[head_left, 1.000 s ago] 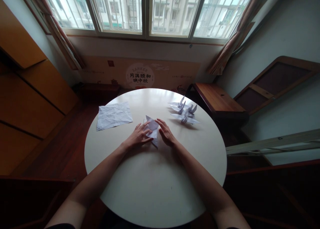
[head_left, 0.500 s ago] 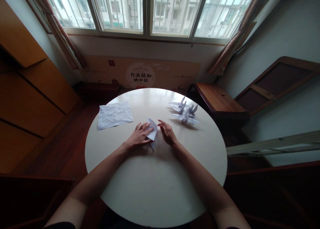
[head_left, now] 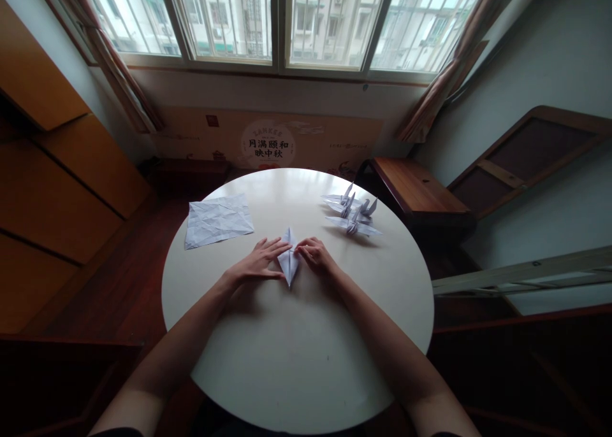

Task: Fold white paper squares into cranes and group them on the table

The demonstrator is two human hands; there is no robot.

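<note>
A folded sheet of white paper (head_left: 289, 270) lies on the round white table (head_left: 296, 354) as a narrow diamond, with one point towards me and a crease down its middle. My left hand (head_left: 261, 258) rests flat at its left side, fingers spread and their tips over the paper. At its right edge is my right hand (head_left: 313, 254), its fingers curled together against the paper. The exact grip of its thumb is hard to see.
Several folded paper cranes (head_left: 352, 214) stand together at the table's back right. A creased, opened-out sheet of paper (head_left: 220, 220) lies at the back left. Beyond the table's right rim is a wooden desk (head_left: 411, 185).
The paper's raised, fanned-out flap has come down, leaving a flat, narrow diamond. My right hand has moved in to the paper's right edge and its fingers have curled.
</note>
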